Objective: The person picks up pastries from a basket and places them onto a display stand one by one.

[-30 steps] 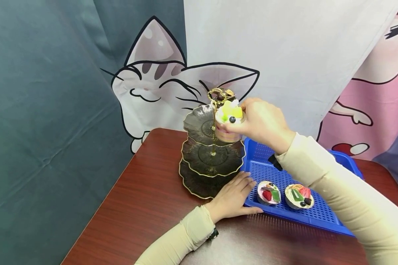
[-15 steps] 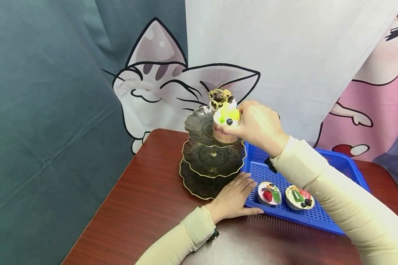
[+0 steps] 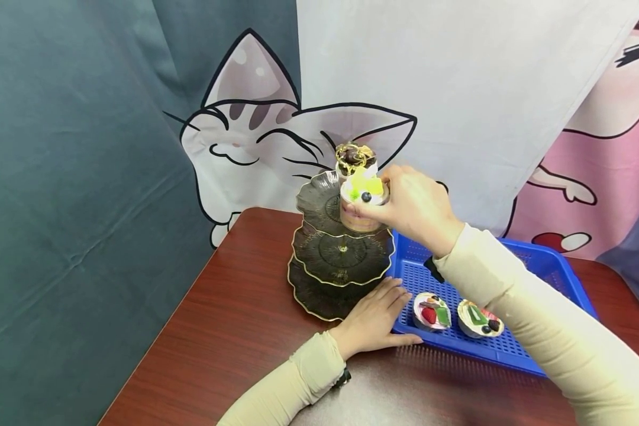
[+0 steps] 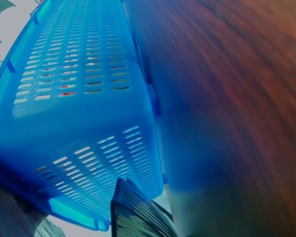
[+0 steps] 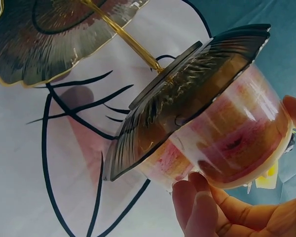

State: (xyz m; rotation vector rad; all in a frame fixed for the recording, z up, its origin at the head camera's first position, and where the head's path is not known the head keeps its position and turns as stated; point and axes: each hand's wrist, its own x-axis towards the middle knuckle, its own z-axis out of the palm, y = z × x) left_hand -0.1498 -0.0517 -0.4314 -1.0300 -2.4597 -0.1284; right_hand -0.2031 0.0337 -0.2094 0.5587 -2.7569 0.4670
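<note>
My right hand (image 3: pixel 419 204) pinches a clear layered dessert cup (image 3: pixel 358 216) by its side, fingers on one side and thumb on the other. Yellow fruit and a blueberry top the cream. In the right wrist view, the base of this cup (image 5: pixel 241 133) meets the rim of the top plate (image 5: pixel 153 133). Behind it on the same plate stands a chocolate-topped dessert cup (image 3: pixel 346 155), partly covered. My left hand (image 3: pixel 370 316), fingers extended, rests on the near left corner of the blue basket (image 3: pixel 490 350), beside the three-tier stand (image 3: pixel 341 257).
Two fruit-topped cupcakes, one with a raspberry (image 3: pixel 431 312) and one with a blackberry (image 3: pixel 479 319), sit in the basket. The right forearm (image 3: pixel 532 307) crosses over the basket and hides part of it. A printed curtain (image 3: pixel 458 77) hangs behind the red-brown table (image 3: pixel 207 319).
My right hand has moved slightly left and down with the dessert cup, toward the top plate. More of the chocolate-topped cup shows behind. The left hand stays in place.
</note>
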